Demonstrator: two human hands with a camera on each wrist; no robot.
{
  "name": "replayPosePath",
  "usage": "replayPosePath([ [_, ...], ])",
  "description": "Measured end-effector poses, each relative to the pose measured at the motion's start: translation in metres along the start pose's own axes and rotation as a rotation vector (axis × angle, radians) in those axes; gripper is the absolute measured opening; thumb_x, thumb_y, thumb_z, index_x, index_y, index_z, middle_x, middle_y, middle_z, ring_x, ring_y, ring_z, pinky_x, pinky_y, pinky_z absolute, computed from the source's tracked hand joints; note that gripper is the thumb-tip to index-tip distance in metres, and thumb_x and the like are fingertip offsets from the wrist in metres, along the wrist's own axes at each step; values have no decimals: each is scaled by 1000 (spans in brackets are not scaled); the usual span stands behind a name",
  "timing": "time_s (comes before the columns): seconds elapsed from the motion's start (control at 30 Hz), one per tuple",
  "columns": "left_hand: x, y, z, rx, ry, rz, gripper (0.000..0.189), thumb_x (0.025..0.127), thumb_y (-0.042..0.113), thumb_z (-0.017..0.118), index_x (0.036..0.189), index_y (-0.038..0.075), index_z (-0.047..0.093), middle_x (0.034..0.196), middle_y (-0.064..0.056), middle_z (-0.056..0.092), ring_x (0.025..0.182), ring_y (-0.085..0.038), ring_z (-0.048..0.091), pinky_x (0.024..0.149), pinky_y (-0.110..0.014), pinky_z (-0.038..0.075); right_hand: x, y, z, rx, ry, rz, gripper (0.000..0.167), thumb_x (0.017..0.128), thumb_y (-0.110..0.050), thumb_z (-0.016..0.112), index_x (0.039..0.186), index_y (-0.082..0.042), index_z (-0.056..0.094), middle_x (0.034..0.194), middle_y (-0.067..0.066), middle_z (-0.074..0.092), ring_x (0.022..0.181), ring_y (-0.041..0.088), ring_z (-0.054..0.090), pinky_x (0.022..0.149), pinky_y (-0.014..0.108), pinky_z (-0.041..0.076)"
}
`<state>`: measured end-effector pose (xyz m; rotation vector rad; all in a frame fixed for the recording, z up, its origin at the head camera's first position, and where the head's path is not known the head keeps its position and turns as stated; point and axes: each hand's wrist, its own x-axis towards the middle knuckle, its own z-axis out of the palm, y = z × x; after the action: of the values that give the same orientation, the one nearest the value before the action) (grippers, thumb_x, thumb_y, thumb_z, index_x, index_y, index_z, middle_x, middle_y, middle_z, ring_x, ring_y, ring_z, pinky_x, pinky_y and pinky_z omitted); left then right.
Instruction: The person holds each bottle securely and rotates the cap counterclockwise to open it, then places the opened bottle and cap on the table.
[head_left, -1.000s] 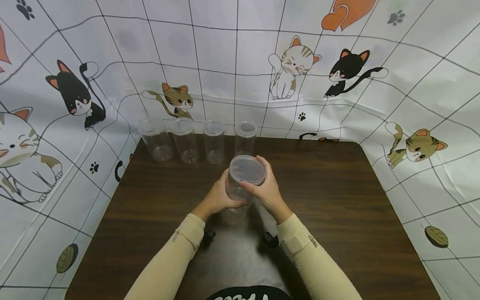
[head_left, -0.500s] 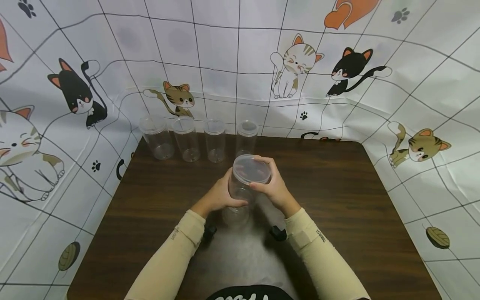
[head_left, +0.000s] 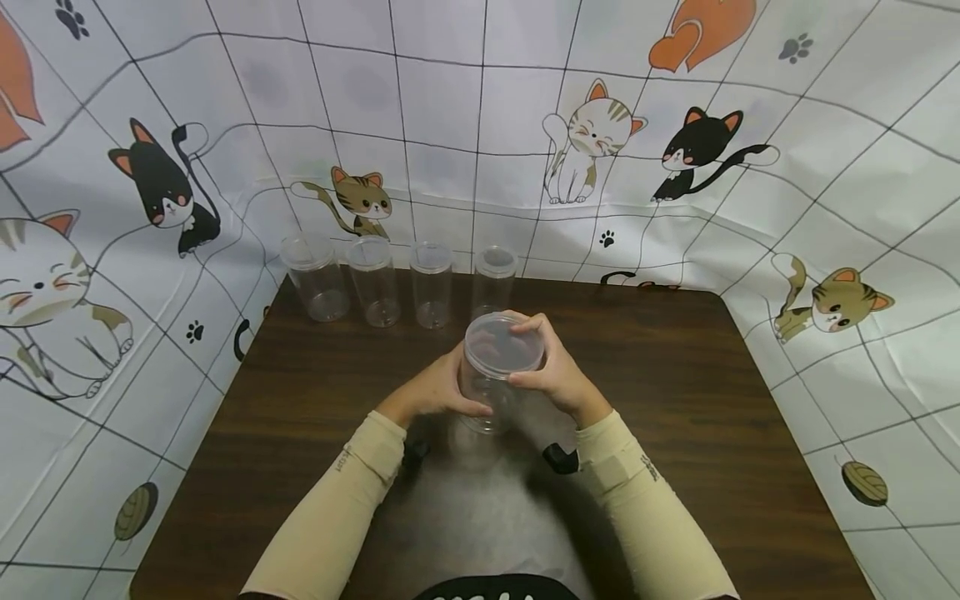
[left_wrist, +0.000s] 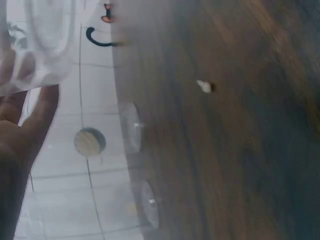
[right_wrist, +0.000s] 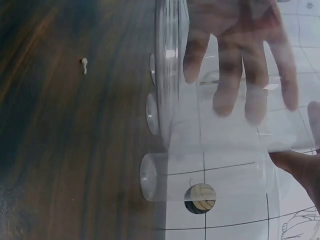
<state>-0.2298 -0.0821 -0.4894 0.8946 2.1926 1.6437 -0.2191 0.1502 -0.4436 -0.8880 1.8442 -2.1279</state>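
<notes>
A large clear plastic jar [head_left: 487, 392] with a translucent lid [head_left: 504, 344] is between both hands above the middle of the table. My left hand [head_left: 438, 387] holds the jar's left side, its thumb across the front. At the lid's right edge, my right hand [head_left: 558, 371] grips with the thumb in front and the fingers behind. In the right wrist view, fingers [right_wrist: 227, 80] show through the clear wall of the jar [right_wrist: 170, 110]. The jar [left_wrist: 50, 30] appears blurred in the left wrist view, beside part of the left hand [left_wrist: 25, 130]. Whether it touches the table is unclear.
Several clear lidded jars [head_left: 375, 283] stand in a row along the back left of the dark wooden table [head_left: 675, 400]. A tiny white scrap [right_wrist: 84, 65] lies on the wood. Behind the table hangs a white cat-print sheet [head_left: 442, 100].
The jar and both hands have shifted slightly to the right. The right-hand fingers now reach further over the lid's edge. The row of jars at the back stays put.
</notes>
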Motion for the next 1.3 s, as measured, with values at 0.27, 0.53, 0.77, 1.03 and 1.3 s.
replayPosePath([
  [0.27, 3, -10, 10, -59, 42, 30, 113, 71, 5, 90, 158, 11, 17, 148, -14, 44, 127, -29, 51, 110, -47, 38, 4, 5, -2, -98, 38, -46, 75, 83, -30, 87, 127, 3, 37, 159, 15, 35, 137, 34, 42, 102, 38, 46],
  [0.53, 3, -21, 24, -63, 189, 98, 152, 50, 48, 99, 163, 16, 2, 164, -15, 25, 147, -30, 32, 119, -48, 26, 3, 15, 9, -103, 194, -94, 78, 82, -35, 87, 129, 0, 36, 159, 12, 34, 141, 29, 36, 106, 30, 41],
  [0.77, 1, -21, 28, -1, 299, 125, 141, 54, 32, 102, 162, 20, 13, 148, -15, 48, 130, -29, 54, 106, -44, 46, 8, 16, 15, -98, 214, -103, 71, 80, -35, 89, 123, -6, 40, 157, 13, 38, 139, 29, 40, 105, 28, 42],
  [1.03, 1, -14, 18, -156, 164, 133, 124, 62, -8, 93, 158, 13, 17, 148, -16, 43, 134, -30, 50, 107, -40, 44, 9, 10, 8, -34, 147, -55, 65, 78, -38, 90, 114, -13, 42, 154, 17, 40, 132, 23, 46, 101, 26, 44],
  [1.3, 2, -11, 16, -234, 77, 133, 126, 63, -14, 90, 158, 12, 11, 152, -16, 34, 139, -30, 44, 109, -35, 43, 10, 10, -3, 55, 45, -15, 75, 75, -41, 91, 124, -12, 42, 149, 11, 42, 124, 29, 48, 95, 31, 49],
])
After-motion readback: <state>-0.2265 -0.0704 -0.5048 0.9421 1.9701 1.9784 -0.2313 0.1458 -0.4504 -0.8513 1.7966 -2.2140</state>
